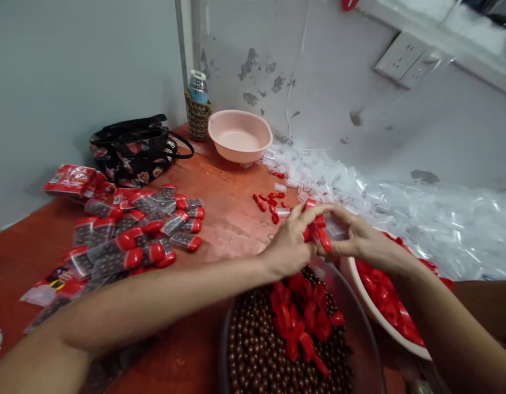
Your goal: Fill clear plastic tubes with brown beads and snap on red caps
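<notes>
My left hand (292, 241) is closed around several small red caps (324, 239), which show between its fingers and thumb. My right hand (357, 238) meets it from the other side, fingertips and thumb pinched on the same red caps. Something clear, perhaps a plastic container, shows among the fingers, partly hidden. Below both hands stands a large clear bowl (370, 334) of shiny brown balls (257, 339), with a heap of red caps (296, 317) on top. A white basin (363, 293) of more red caps (384, 301) sits under my right forearm.
Filled clear containers with red caps (113, 246) lie piled at left, near red packets (72, 180) and a floral bag (133, 150). A pink basin (240, 137) and a bottle (198, 90) in a woven holder stand behind. Clear plastic containers (401, 213) heap along the wall.
</notes>
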`<act>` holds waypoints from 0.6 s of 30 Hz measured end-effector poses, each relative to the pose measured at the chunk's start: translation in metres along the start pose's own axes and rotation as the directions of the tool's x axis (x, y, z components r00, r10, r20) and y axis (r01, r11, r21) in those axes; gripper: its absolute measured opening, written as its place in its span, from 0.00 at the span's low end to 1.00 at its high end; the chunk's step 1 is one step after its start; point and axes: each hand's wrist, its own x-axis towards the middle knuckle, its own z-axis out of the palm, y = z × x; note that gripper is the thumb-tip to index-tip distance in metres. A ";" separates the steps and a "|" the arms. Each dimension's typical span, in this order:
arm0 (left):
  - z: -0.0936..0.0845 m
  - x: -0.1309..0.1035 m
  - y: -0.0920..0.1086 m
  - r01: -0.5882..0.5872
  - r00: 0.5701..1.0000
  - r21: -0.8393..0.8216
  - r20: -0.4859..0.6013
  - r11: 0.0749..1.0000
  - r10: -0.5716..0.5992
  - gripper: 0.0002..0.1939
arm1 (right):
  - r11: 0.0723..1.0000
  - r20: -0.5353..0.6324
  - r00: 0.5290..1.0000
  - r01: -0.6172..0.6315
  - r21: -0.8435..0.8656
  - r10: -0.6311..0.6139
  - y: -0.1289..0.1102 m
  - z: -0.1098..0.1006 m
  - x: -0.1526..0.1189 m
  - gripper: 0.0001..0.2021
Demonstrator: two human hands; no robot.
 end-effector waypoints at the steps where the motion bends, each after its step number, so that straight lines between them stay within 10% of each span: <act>1: 0.005 -0.012 0.007 0.032 0.999 -0.009 0.017 0.999 -0.031 0.32 | 0.999 0.022 1.000 -0.012 -0.036 0.013 -0.002 0.003 -0.014 0.33; 8: -0.002 -0.060 0.013 0.063 0.855 0.256 0.485 0.965 -0.184 0.45 | 0.969 0.188 0.977 -0.059 -0.240 0.106 0.030 -0.012 -0.043 0.36; 12: -0.018 -0.038 0.005 -0.029 0.932 0.338 0.349 0.941 -0.097 0.23 | 0.736 -0.138 0.986 -0.159 -0.658 0.090 0.067 -0.030 -0.015 0.20; 14: -0.022 -0.017 -0.008 -0.035 0.975 0.320 0.218 0.947 -0.038 0.18 | 0.513 -0.099 0.973 -0.195 -0.836 0.207 0.087 -0.028 0.001 0.19; 18: -0.023 0.028 -0.052 -0.086 0.984 0.451 0.180 0.888 0.004 0.17 | 0.460 -0.073 0.953 -0.209 -0.863 0.295 0.121 -0.009 0.024 0.18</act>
